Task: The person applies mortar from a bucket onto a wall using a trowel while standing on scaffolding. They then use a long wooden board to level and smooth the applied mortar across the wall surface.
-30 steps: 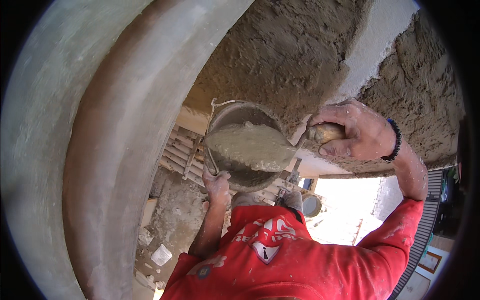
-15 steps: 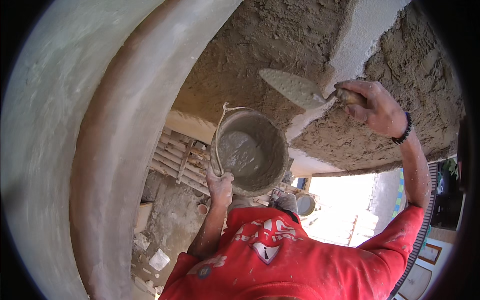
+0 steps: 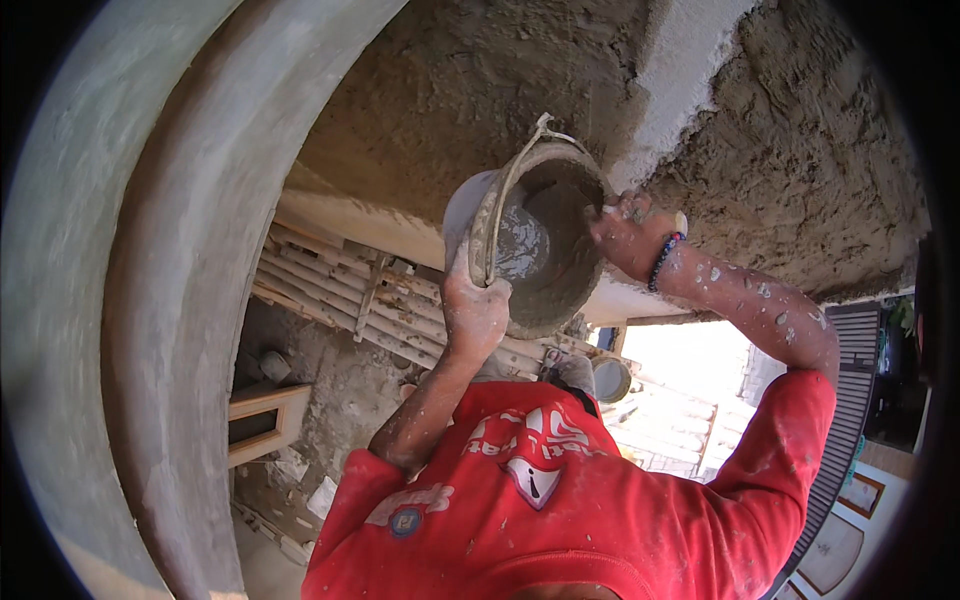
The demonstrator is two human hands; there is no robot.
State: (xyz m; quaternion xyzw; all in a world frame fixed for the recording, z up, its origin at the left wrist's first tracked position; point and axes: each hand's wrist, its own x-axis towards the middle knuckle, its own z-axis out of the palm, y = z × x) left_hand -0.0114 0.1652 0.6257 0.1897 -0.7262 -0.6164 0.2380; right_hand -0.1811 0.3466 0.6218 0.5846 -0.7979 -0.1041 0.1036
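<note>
My left hand [image 3: 474,312] grips the near left edge of a mortar-crusted bucket [image 3: 575,290], closed at its rim and wire handle [image 3: 497,200]. The bucket is tilted, its mouth facing me, with wet grey mortar [image 3: 525,240] inside. At the bucket's right rim, my right hand [image 3: 637,236] is closed around the handle of a trowel, whose light handle end shows beside the wrist. The trowel's blade reaches into the bucket and is hard to tell apart from the mortar there. Splashes of mortar dot my right forearm.
Ahead is a surface of rough wet mortar [image 3: 800,170], crossed by a pale strip [image 3: 685,75]. A smooth curved grey wall [image 3: 160,300] rises at the left. Below are bamboo poles [image 3: 345,295], a wooden frame [image 3: 270,425] and a second bucket [image 3: 610,380].
My right hand has lowered the trowel from in front of the mortared surface, leftward into the bucket. My left hand has raised the bucket and tilted it to the right.
</note>
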